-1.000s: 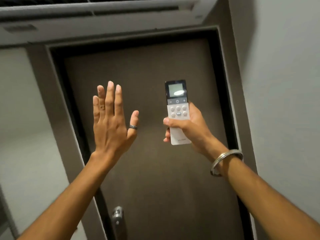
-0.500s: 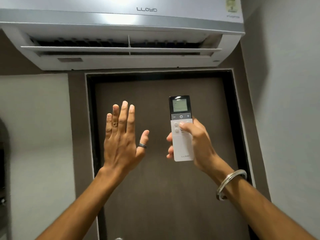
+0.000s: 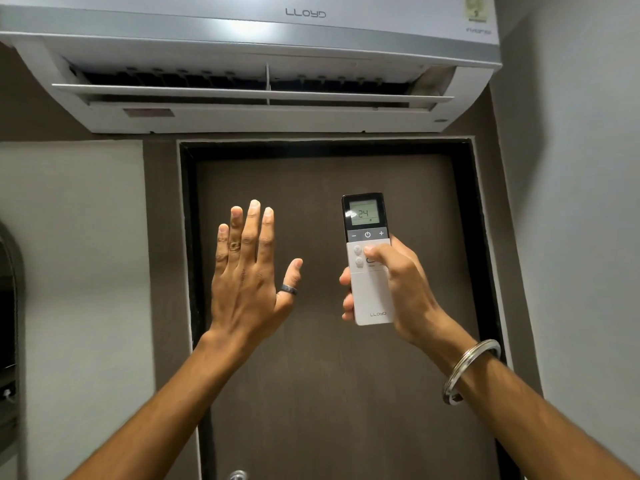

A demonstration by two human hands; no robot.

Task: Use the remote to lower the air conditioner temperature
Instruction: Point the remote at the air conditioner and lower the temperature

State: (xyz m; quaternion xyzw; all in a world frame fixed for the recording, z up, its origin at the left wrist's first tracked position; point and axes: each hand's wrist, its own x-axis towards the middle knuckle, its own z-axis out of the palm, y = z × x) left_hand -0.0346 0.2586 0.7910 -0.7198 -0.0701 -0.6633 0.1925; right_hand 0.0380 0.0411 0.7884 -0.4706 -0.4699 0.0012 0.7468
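The right hand [image 3: 405, 289] held the remote [image 3: 369, 258] upright in a closed grip, thumb resting on the white buttons just below the minus–power–plus row; its screen read 24. The left hand [image 3: 249, 271] was raised flat, fingers spread, grasping nothing — both below the air conditioner [image 3: 263, 64].

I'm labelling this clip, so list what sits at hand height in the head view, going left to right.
Grey wall panel → dark door frame → left hand, open with fingers spread → bare door panel → remote showing 24 → right hand gripping it → steel bangle → right wall.
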